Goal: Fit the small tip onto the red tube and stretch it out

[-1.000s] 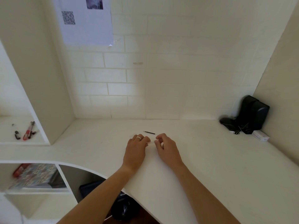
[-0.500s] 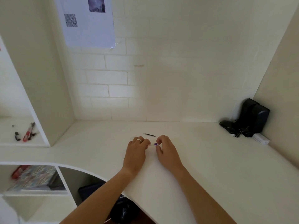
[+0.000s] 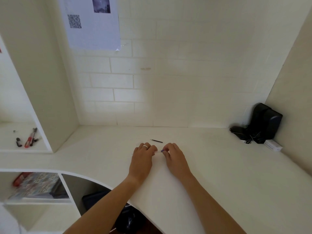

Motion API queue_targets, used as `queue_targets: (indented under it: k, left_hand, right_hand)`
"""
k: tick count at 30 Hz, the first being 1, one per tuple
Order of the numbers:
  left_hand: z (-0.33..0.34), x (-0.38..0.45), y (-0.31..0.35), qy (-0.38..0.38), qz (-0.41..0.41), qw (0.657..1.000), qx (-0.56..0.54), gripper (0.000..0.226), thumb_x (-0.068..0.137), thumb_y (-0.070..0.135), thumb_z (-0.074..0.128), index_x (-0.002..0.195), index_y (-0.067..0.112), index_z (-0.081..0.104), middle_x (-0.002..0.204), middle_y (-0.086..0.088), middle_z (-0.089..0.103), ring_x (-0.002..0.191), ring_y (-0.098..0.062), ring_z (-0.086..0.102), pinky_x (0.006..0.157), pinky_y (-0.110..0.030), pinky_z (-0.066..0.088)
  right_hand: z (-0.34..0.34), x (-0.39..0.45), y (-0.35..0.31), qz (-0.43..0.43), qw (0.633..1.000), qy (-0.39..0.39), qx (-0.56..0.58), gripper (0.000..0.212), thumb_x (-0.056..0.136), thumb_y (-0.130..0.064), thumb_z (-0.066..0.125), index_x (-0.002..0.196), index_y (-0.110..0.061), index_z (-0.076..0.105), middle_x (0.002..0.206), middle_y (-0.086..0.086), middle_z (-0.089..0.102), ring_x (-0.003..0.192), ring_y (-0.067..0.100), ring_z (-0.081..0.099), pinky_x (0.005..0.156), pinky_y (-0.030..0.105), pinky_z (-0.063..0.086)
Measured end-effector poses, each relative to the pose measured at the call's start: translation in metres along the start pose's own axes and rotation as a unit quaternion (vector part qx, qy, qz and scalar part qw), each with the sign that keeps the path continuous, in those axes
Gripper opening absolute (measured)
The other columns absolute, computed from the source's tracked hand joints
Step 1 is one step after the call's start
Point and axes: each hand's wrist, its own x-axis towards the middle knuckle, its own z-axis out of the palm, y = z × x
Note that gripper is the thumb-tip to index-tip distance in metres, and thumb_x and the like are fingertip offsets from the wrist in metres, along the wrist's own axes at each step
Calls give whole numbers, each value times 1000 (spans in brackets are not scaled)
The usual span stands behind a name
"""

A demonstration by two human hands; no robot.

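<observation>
Both hands sit close together mid-tabletop (image 3: pixel 219 174), left hand (image 3: pixel 142 160) and right hand (image 3: pixel 174 159) pinching a thin clear pen part (image 3: pixel 160 151) with a purple end; that purple bit wasn't showing a second ago, so it looks like it's pulling apart. Black refill (image 3: pixel 156 141) lies just beyond, nothing's blocking; black speaker (image 3: pixel 265 123) far right.

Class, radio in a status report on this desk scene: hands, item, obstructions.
Left hand and right hand pinch a small clear pen part over the desk. Thin black refill lies just beyond.
</observation>
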Motion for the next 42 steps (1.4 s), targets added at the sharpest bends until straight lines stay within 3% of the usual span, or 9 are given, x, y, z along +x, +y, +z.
queue_targets:
  k: [3, 7, 10, 14, 19, 25, 33, 38, 42]
  left_hand:
    - [0, 0, 0, 1, 0, 1000, 1, 26, 86, 1, 59, 99, 22, 65, 93, 7, 60, 94, -15, 51, 80, -24, 35]
    - [-1, 0, 1, 2, 0, 1000, 2, 26, 86, 1, 59, 100, 22, 65, 93, 7, 60, 93, -14, 50, 80, -25, 38]
    - [0, 0, 0, 0, 1, 1000, -2, 25, 86, 2, 59, 99, 22, 65, 92, 7, 60, 93, -14, 50, 81, -25, 37]
    - [0, 0, 0, -1, -1, 1000, -3, 28, 84, -1, 59, 98, 23, 64, 91, 8, 59, 93, -13, 49, 80, -24, 34]
    - [-1, 0, 0, -1, 1, 1000, -3, 26, 85, 2, 59, 98, 23, 64, 91, 8, 60, 92, -14, 50, 79, -24, 35]
    - [-1, 0, 1, 0, 0, 1000, -16, 27, 85, 0, 57, 100, 23, 64, 91, 8, 59, 92, -13, 48, 80, -24, 33]
    - [-3, -1, 0, 1, 8, 999, -35, 27, 82, -2, 59, 93, 21, 65, 88, 8, 60, 86, -8, 51, 78, -30, 42]
    - [-4, -1, -1, 7, 15, 999, -35, 27, 80, -5, 60, 91, 19, 65, 86, 7, 59, 84, -11, 52, 76, -30, 42]
    - [-3, 0, -2, 9, 20, 999, -28, 29, 77, -8, 60, 89, 18, 64, 85, 6, 60, 85, -13, 54, 74, -30, 40]
  right_hand:
    - [2, 1, 1, 4, 1000, 5, 6, 16, 101, -24, 48, 93, -22, 61, 95, -7, 56, 81, 11, 56, 74, 31, 48]
    - [-1, -1, -2, 4, 1000, 5, 9, 6, 98, -21, 52, 104, -24, 52, 102, -10, 56, 74, 5, 51, 71, 28, 47]
    - [-2, -1, 1, -2, 1000, -6, 9, 8, 98, -15, 53, 97, -23, 53, 98, -9, 56, 74, 5, 52, 68, 22, 43]
    - [0, 1, 1, -2, 1000, 3, 20, 16, 101, -22, 49, 89, -21, 61, 89, -7, 57, 78, 8, 55, 71, 27, 45]
    - [-3, -2, -2, 5, 1000, -3, 18, 5, 97, -21, 53, 100, -25, 51, 98, -12, 57, 66, 1, 48, 64, 20, 39]
    - [-3, 1, 1, -10, 999, -8, 30, 9, 100, -21, 51, 92, -25, 54, 90, -11, 59, 80, 5, 55, 68, 20, 42]
    - [-4, 1, 3, -27, 999, -13, 15, 17, 102, -24, 46, 87, -25, 54, 82, -7, 54, 75, 5, 51, 64, 17, 36]
    - [-2, 2, 3, -16, 999, -24, 16, 23, 102, -25, 42, 81, -35, 45, 83, -4, 59, 74, 10, 52, 66, 30, 45]
    - [-2, 2, 2, -3, 999, -38, 16, 22, 102, -27, 39, 81, -32, 45, 83, -1, 61, 75, 16, 55, 69, 38, 48]
